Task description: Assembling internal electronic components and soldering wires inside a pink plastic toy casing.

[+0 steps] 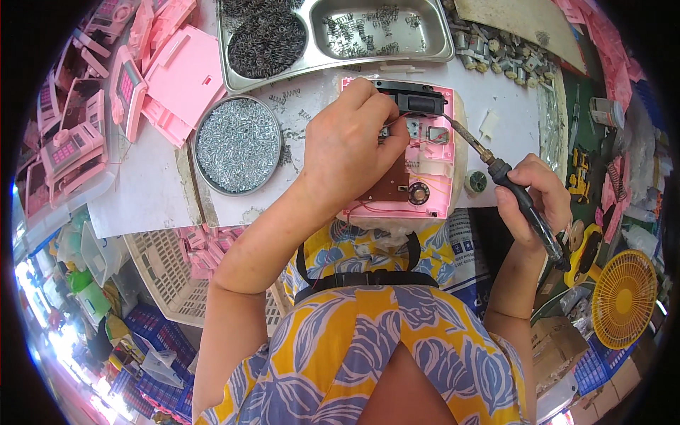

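Over the upper left part of the pink housing (442,206), the left hand (354,138) bends its fingers inward beside a black plastic part (423,105); I cannot tell whether they pinch a thin wire, since the hand hides their grip. Just to the right of the housing, the right hand (540,195) has its fingers wrapped around the handle of a soldering iron (500,171). Its tip reaches over the housing to the right end of the black part, though contact is unclear. Inside the housing sit a brown board (381,190), a round black component (418,193) and thin red wires.

The housing lies on a white-covered table (142,202). Just beside its right edge stands a small green spool (475,182), with a white plastic piece (489,125) farther up. Left of the housing is a round dish (239,192) of silvery screws (239,145); beyond its top edge, a metal tray (340,68) holds dark springs (265,42). Small motors (520,62) are heaped to its upper right.
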`<state>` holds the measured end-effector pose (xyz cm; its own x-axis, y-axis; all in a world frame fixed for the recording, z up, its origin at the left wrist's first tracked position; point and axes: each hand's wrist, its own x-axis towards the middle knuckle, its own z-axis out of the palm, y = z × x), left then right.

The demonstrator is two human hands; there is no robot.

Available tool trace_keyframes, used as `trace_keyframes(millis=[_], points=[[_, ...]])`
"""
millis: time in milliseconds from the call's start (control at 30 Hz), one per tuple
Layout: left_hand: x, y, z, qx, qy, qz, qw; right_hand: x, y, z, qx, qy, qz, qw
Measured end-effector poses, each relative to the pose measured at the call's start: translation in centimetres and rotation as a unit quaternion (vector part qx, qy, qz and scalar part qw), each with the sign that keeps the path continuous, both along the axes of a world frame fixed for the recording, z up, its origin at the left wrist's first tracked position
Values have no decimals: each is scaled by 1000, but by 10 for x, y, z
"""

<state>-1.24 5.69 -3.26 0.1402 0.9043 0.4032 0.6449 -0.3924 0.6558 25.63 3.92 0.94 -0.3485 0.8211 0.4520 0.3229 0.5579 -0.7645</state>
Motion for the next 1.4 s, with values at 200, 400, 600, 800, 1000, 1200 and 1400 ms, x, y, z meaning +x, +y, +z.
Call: trace_keyframes(millis=[200, 400, 600, 800, 1000, 1200, 1400], points=[[-3, -2, 7, 2, -14, -2, 1000, 8, -5, 1, -2, 9, -11, 1000], [8, -31, 33, -36, 57, -176, 982, 26, -17, 1, 19, 31, -44, 998], [31, -28, 22, -63, 152, -256, 953, 25, -22, 9, 23, 23, -41, 999], [21, -23, 15, -87, 40, -253, 963, 38, -29, 3, 6, 41, -47, 998], [10, -17, 23, -305, -133, -222, 916, 24, -28, -7, -37, 91, -34, 995], [5, -15, 12, -223, -109, -247, 936, 30, -30, 3, -58, 110, -29, 992], [9, -20, 21, -187, 0, -239, 953, 36, -45, 1, -108, 71, 2, 992]])
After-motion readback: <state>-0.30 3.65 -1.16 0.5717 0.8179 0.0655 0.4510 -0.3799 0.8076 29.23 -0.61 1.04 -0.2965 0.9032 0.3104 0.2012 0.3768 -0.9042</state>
